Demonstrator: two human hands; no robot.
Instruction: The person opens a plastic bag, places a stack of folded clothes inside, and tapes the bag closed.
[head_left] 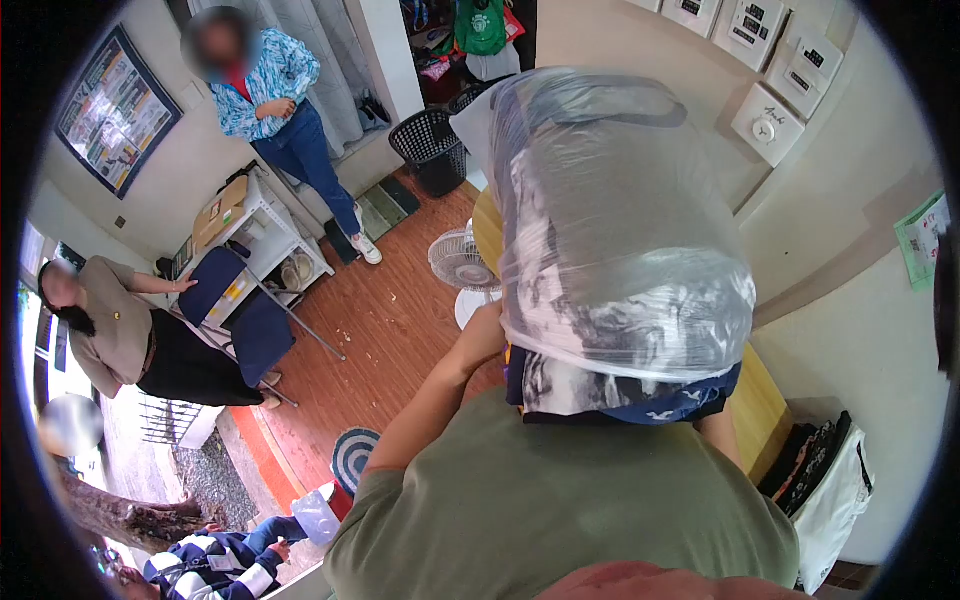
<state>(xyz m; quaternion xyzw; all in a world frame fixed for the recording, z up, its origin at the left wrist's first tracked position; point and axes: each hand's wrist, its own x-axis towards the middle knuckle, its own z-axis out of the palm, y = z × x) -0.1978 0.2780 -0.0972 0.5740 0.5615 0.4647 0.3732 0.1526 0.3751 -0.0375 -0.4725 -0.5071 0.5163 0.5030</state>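
A large clear plastic bag (625, 230) packed with folded clothes takes up the space right in front of my chest. Dark blue and black-and-white patterned cloth (590, 390) shows at its near end. My left hand (487, 335) grips the bag's left side, its fingers hidden behind the plastic. On the other side, only a bit of my right forearm shows below the bag; the right hand is out of sight behind it.
A wooden table (765, 405) lies under and beside the bag, with folded dark clothes and a white bag (835, 500) near its right edge. Left are a white fan (463, 262), black basket (430, 150), blue folding chair (260, 335), and a shelf (265, 235). Several people are nearby.
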